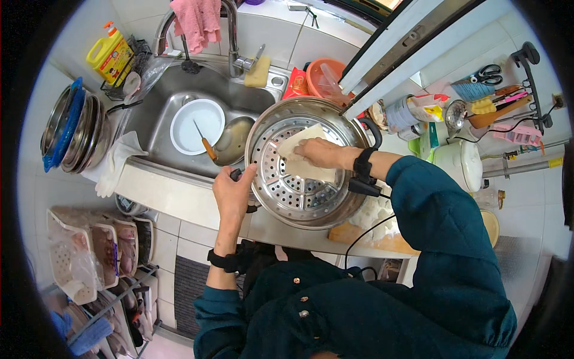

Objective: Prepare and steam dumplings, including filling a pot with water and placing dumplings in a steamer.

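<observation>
A stainless steel steamer pot (335, 220) with black side handles stands on the counter beside the sink, with a perforated steaming tray (299, 196) inside it. My left hand (234, 190) is closed around the pot's left handle, which is mostly hidden under the fingers. Pressed on the tray, a cream-coloured cloth (315, 172) lies bunched and partly folded under my right hand (321, 152). The fingers of that hand are closed on the cloth.
Left of the pot, the sink (156, 119) holds a white bowl (190, 119), an orange-handled utensil (208, 148) and a metal pan (235, 143). An orange basin (327, 75) stands behind the pot. White dough pieces (376, 214) lie on a wooden board (359, 236) at its right.
</observation>
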{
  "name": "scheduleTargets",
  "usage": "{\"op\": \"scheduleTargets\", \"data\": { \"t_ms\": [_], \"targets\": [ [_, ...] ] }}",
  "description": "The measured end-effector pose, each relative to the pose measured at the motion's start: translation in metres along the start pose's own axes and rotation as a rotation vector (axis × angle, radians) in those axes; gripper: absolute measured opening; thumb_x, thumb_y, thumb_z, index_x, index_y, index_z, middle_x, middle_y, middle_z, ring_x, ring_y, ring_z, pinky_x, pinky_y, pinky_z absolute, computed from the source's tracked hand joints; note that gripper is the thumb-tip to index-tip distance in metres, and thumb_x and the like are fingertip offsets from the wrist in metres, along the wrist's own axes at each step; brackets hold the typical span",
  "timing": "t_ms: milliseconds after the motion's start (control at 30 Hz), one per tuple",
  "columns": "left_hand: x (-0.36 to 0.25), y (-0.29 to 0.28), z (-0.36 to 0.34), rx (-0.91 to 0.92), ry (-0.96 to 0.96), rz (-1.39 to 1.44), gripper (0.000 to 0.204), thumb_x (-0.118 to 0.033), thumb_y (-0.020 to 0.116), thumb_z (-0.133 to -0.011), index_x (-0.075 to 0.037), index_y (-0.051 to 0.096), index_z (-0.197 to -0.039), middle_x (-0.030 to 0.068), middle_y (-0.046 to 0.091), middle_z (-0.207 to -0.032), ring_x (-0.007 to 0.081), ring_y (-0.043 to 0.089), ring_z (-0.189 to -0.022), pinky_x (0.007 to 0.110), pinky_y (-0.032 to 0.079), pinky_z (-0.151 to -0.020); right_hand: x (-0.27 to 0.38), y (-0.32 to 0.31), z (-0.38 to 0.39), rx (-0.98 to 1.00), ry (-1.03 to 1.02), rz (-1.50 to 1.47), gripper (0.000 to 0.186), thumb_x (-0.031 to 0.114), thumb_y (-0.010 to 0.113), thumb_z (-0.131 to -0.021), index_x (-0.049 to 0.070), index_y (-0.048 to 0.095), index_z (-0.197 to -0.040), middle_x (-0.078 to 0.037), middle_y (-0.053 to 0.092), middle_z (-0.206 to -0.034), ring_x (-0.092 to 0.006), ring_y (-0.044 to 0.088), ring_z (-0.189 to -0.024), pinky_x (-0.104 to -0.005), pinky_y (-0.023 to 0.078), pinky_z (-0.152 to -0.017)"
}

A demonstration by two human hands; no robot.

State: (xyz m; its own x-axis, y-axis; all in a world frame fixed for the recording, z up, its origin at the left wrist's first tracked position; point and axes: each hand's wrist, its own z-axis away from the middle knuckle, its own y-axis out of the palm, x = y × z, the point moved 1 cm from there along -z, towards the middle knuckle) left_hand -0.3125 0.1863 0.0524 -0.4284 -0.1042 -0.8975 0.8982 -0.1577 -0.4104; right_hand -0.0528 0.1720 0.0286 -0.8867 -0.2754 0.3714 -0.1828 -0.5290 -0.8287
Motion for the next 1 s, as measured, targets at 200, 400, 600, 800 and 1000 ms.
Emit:
{"op": "scheduleTargets", "data": {
  "t_ms": [200, 400, 600, 800, 1000],
  "targets": [
    [0.004, -0.003, 0.002, -0.031, -0.047, 0.007, 0.046, -0.037, 0.071, -0.072, 0.006, 0.056, -0.072, 0.0143, 0.058, -0.062, 0.0224, 0.055, -0.057, 0.036, 0.044, -0.058, 0.066, 0.028, 0.013, 0.200, 0.149, -0.517, 0.031, 0.023, 0.041, -0.091, 0.000, 0.057, -0.106, -0.022, 0.060, -0.099, -0.0322, 0.060, -0.089, -0.0411, 0.047, -0.079],
    [-0.010, 0.000, 0.000, 0.023, 0.015, -0.086, 0.047, -0.038, 0.069, -0.073, 0.006, 0.057, -0.074, 0.0170, 0.059, -0.063, 0.0294, 0.057, -0.059, 0.039, 0.044, -0.060, 0.063, 0.024, -0.056, -0.120, -0.266, 0.091, 0.021, 0.017, 0.046, -0.088, 0.001, 0.058, -0.094, -0.019, 0.061, -0.089, -0.0328, 0.062, -0.082, -0.0427, 0.050, -0.070],
    [0.001, -0.003, 0.000, -0.018, 0.023, -0.086, 0.046, -0.038, 0.070, -0.072, 0.006, 0.059, -0.077, 0.0178, 0.060, -0.065, 0.0304, 0.058, -0.060, 0.039, 0.045, -0.060, -0.004, -0.007, -0.072, -0.322, -0.165, 0.284, 0.016, 0.012, 0.052, -0.080, 0.001, 0.059, -0.089, -0.016, 0.062, -0.087, -0.0328, 0.063, -0.080, -0.0411, 0.051, -0.068],
    [0.001, -0.008, -0.001, -0.074, 0.019, -0.059, 0.042, -0.035, 0.072, -0.069, 0.005, 0.060, -0.073, 0.0170, 0.061, -0.063, 0.0304, 0.058, -0.059, 0.039, 0.045, -0.060, -0.011, -0.015, 0.016, 0.202, 0.197, 0.453, 0.010, 0.010, 0.059, -0.075, 0.003, 0.066, -0.075, -0.018, 0.066, -0.081, -0.0314, 0.065, -0.078, -0.0397, 0.053, -0.066],
    [-0.003, -0.005, -0.002, -0.071, -0.009, -0.056, 0.042, -0.035, 0.073, -0.068, 0.005, 0.060, -0.073, 0.0166, 0.061, -0.064, 0.0305, 0.059, -0.060, 0.039, 0.045, -0.061, 0.065, 0.026, 0.058, 0.311, -0.203, -0.034, 0.019, 0.012, 0.059, -0.071, -0.002, 0.063, -0.083, -0.021, 0.064, -0.077, -0.0347, 0.064, -0.074, -0.0407, 0.051, -0.065]
  ]
}}
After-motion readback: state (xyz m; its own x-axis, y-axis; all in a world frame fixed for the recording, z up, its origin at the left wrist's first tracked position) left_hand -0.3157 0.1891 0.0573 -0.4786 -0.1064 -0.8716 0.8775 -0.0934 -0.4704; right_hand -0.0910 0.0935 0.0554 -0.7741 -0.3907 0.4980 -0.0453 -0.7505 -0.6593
